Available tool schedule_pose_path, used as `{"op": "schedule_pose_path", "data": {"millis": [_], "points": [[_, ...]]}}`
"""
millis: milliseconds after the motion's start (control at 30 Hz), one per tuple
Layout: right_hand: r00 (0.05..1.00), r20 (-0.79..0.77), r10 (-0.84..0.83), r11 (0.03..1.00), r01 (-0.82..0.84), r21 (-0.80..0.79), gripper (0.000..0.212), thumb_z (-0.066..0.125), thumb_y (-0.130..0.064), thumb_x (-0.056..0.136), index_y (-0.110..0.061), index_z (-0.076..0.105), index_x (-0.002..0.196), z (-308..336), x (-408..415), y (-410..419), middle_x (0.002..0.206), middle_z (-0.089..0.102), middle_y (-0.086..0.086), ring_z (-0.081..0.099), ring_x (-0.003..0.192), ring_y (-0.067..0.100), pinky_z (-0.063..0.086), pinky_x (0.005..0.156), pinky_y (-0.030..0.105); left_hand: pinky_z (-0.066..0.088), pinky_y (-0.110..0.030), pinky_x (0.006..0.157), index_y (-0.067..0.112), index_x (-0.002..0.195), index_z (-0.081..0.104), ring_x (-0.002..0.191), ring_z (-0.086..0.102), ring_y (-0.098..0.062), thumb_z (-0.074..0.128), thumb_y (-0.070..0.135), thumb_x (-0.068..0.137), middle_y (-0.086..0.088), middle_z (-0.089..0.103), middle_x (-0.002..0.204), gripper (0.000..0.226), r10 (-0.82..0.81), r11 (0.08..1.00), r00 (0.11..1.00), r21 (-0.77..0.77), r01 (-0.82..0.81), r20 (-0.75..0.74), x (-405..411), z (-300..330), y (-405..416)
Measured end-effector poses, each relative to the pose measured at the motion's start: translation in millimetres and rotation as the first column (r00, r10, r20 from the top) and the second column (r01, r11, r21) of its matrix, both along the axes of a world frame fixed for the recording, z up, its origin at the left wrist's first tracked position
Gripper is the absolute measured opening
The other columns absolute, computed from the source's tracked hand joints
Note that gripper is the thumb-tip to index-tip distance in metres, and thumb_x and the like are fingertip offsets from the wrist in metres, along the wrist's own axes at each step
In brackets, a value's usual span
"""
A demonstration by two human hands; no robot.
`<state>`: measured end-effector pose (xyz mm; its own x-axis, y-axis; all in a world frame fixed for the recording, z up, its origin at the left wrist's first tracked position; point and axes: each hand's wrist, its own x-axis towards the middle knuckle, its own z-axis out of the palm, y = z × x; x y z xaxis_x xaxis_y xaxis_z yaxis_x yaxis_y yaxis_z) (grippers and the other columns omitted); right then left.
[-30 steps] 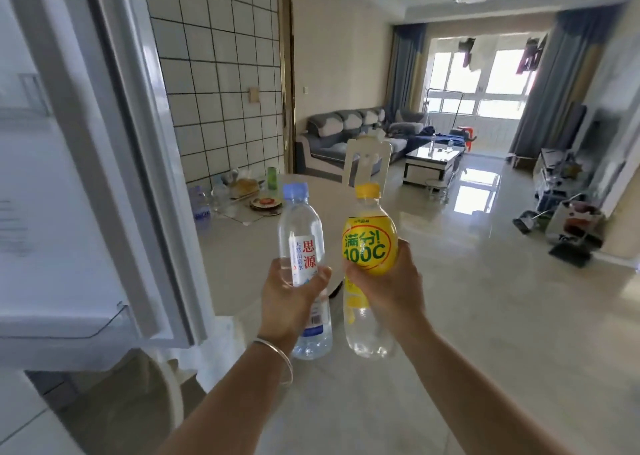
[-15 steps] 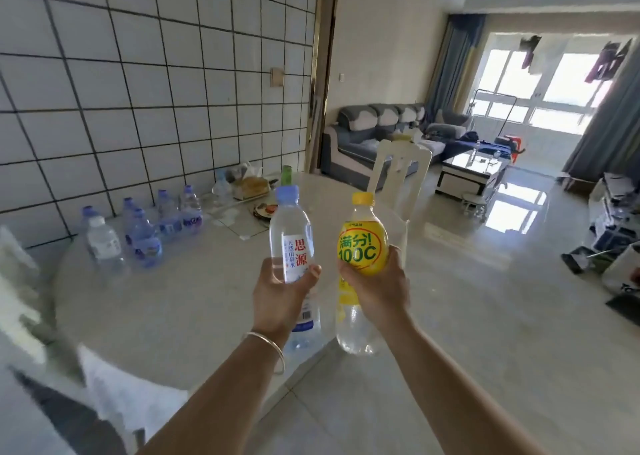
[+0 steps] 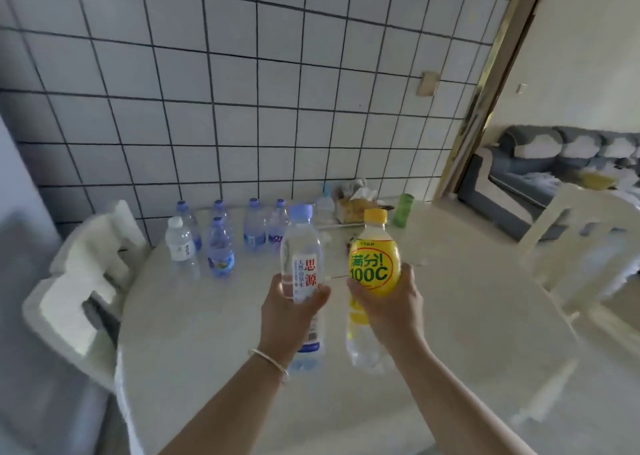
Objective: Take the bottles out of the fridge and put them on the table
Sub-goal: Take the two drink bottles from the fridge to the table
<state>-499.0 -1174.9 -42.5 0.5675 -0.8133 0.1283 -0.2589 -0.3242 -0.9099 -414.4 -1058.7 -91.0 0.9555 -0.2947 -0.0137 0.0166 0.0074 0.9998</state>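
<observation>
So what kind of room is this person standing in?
Most likely a home dining area: a round table with white chairs against a tiled wall, and a sofa through the doorway.

the water bottle [image 3: 302, 264] and the yellow-labelled bottle [image 3: 372, 267] were clear, glossy plastic with smooth printed labels, the table [image 3: 467, 316] had a smooth, pale, faintly shiny top, and the wall [image 3: 242, 90] was glazed tile with dark grout.
</observation>
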Motion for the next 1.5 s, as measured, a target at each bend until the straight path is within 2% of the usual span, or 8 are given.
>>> {"op": "schedule_pose_path", "data": {"millis": [367,533,700,933,1133,1267,1433,1500], "points": [[0.981,-0.106,0.163,0.984,-0.154,0.085,0.061,0.081,-0.04,0.06,-0.02,0.049,0.108,-65.7,191.7,-40.6,0.082,0.06,-0.005,0.06,0.073,0.015,0.054,0.065,0.035,0.059,-0.047,0.073,0.01,0.104,0.059,0.069,0.07,-0.026,0.079,0.055,0.046,-0.007,0.072,0.078,0.076,0.138,0.99,0.983,-0.005,-0.14,-0.119,171.3,-61.2,-40.4],[0.986,-0.104,0.127,0.981,-0.109,0.161,0.062,0.081,-0.03,0.063,-0.018,0.048,0.115,-92.0,266.2,-52.8,0.077,0.054,-0.013,0.055,0.07,0.011,0.046,0.062,0.027,0.057,-0.038,0.071,0.01,0.103,0.055,0.071,0.068,-0.023,0.081,0.028,0.07,-0.007,0.07,0.083,0.046,0.146,0.988,0.982,0.059,-0.14,-0.118,240.4,-82.6,-49.6],[0.981,-0.146,0.13,0.974,-0.099,0.204,0.063,0.081,-0.023,0.065,-0.02,0.045,0.116,-121.0,320.3,-65.4,0.081,0.054,-0.009,0.053,0.075,0.015,0.04,0.067,0.027,0.058,-0.039,0.072,0.017,0.1,0.055,0.077,0.07,-0.021,0.081,0.03,0.065,-0.005,0.07,0.085,0.046,0.168,0.983,0.978,0.094,-0.156,-0.126,291.8,-113.6,-66.3],[0.946,-0.263,0.188,0.969,-0.134,0.209,0.061,0.082,-0.033,0.064,-0.025,0.047,0.113,-159.3,367.8,-80.9,0.079,0.055,-0.013,0.056,0.08,0.019,0.039,0.068,0.026,0.048,-0.015,0.063,0.024,0.099,0.052,0.067,0.063,0.008,0.085,0.024,0.061,0.015,0.067,0.079,0.049,0.218,0.965,0.975,0.16,-0.208,-0.042,334.4,-137.2,-91.4],[0.929,-0.317,0.192,0.976,-0.145,0.164,0.061,0.081,-0.038,0.06,-0.029,0.048,0.11,-185.5,396.4,-82.6,0.078,0.055,-0.016,0.056,0.077,0.019,0.042,0.067,0.028,0.05,-0.028,0.075,0.052,0.097,0.046,0.087,0.066,-0.01,0.076,0.048,0.052,0.011,0.066,0.091,0.055,0.288,0.944,0.958,0.164,-0.287,0.021,352.6,-161.1,-93.7],[0.933,-0.292,0.211,0.972,-0.169,0.163,0.065,0.083,-0.035,0.059,-0.028,0.048,0.113,-192.2,407.2,-81.9,0.082,0.055,-0.015,0.055,0.08,0.016,0.042,0.069,0.027,0.044,-0.01,0.07,0.046,0.099,0.044,0.081,0.061,0.009,0.07,0.057,0.044,0.024,0.061,0.089,0.062,0.304,0.94,0.953,0.157,-0.302,0.01,362.1,-165.3,-90.2],[0.937,-0.262,0.233,0.968,-0.199,0.15,0.066,0.086,-0.029,0.056,-0.027,0.049,0.11,-202.0,409.2,-82.6,0.081,0.053,-0.021,0.054,0.082,0.012,0.039,0.069,0.025,0.039,-0.002,0.066,0.038,0.098,0.041,0.081,0.06,-0.008,0.087,0.031,0.051,0.026,0.057,0.088,0.066,0.343,0.917,0.937,0.192,-0.349,0.066,367.9,-183.7,-91.6],[0.938,-0.255,0.234,0.968,-0.201,0.148,0.066,0.086,-0.027,0.057,-0.026,0.049,0.111,-205.4,408.0,-83.3,0.079,0.052,-0.024,0.053,0.081,0.011,0.039,0.069,0.024,0.044,-0.01,0.073,0.037,0.101,0.043,0.086,0.062,-0.01,0.081,0.04,0.047,0.015,0.063,0.091,0.067,0.363,0.911,0.929,0.181,-0.37,0.072,367.3,-192.6,-90.3]]}}
